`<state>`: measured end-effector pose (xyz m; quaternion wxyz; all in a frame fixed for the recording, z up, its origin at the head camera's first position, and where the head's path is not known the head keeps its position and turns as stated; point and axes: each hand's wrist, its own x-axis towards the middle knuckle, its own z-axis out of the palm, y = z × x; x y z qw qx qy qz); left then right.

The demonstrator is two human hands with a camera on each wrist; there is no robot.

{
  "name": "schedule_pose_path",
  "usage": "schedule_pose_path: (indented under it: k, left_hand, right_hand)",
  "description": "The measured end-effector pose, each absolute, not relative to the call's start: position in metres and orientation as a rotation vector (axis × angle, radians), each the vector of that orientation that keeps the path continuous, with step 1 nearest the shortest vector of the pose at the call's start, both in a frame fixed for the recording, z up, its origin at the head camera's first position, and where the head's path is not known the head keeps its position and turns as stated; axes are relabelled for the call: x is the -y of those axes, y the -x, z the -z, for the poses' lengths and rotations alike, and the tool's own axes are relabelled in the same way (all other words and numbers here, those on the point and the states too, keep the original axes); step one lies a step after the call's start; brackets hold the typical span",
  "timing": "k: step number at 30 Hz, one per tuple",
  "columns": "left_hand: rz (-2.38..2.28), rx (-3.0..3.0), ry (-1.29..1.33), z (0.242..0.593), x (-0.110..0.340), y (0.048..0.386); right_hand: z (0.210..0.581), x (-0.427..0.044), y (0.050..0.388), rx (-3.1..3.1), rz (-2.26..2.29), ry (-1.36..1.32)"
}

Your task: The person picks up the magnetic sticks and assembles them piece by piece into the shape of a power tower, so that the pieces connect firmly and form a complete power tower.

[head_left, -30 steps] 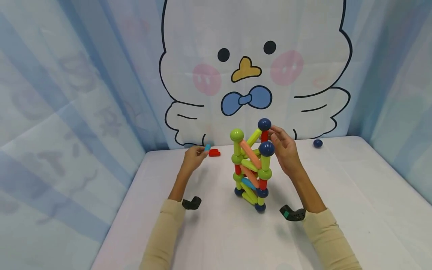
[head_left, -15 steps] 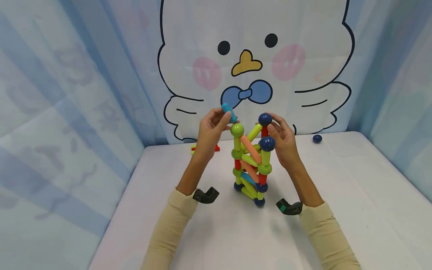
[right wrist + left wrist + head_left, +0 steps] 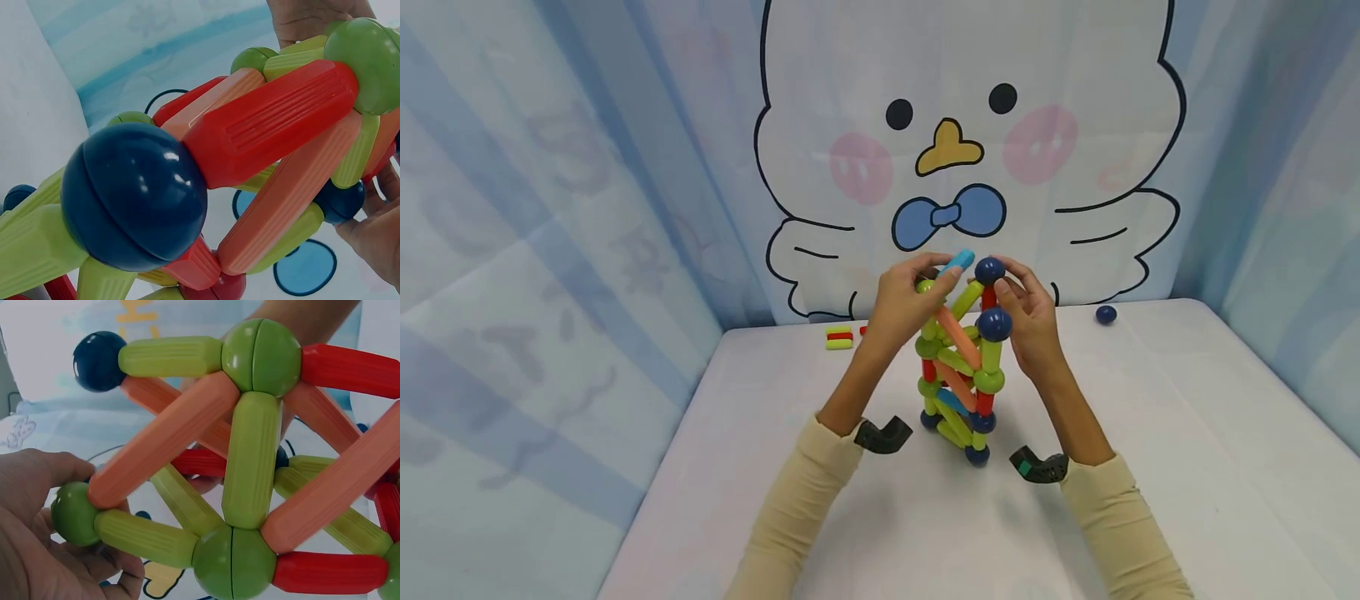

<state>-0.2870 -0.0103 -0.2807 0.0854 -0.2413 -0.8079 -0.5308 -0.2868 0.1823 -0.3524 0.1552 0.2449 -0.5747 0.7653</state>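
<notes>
A tower of magnetic rods and balls (image 3: 957,337) stands upright on the white table, in green, red, orange and navy. At its top left my left hand (image 3: 901,304) pinches a light blue rod (image 3: 960,260), which slants over the top green ball (image 3: 925,286). In the left wrist view the fingers curl behind that green ball (image 3: 75,514); the blue rod is hidden there. My right hand (image 3: 1033,321) holds the tower's back right corner, thumb and fingers around the red rod (image 3: 988,297) just below a navy ball (image 3: 989,270).
Yellow-green and red rods (image 3: 838,337) lie at the table's back left, partly behind my left arm. A loose navy ball (image 3: 1106,315) rests near the back right edge. A printed curtain (image 3: 1105,150) hangs directly behind the table (image 3: 1187,433).
My left hand has lifted the blue rod from the table's back left and carried it right to the tower top, tilting it over. My right hand keeps its place on the tower.
</notes>
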Motion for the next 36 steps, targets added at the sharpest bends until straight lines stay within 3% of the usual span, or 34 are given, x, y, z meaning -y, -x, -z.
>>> schedule_pose_path:
  k: [15, 22, 30, 36]
  left_hand:
    - [1.42, 2.512, 0.762, 0.286, 0.004, 0.285]
    - [1.639, 2.266, 0.656, 0.304, 0.019, 0.309]
    - [1.323, 2.681, 0.417, 0.385, 0.062, 0.374]
    - [0.869, 2.957, 0.353, 0.445, 0.082, 0.396]
  right_hand:
    - [0.362, -0.191, 0.286, 1.801, -2.145, -0.615]
    - [0.384, -0.208, 0.288, 2.208, -1.941, -0.626]
    - [0.389, -0.224, 0.286, 2.261, -1.881, -0.717]
    - [0.387, -0.235, 0.28, 2.205, -1.934, -0.816]
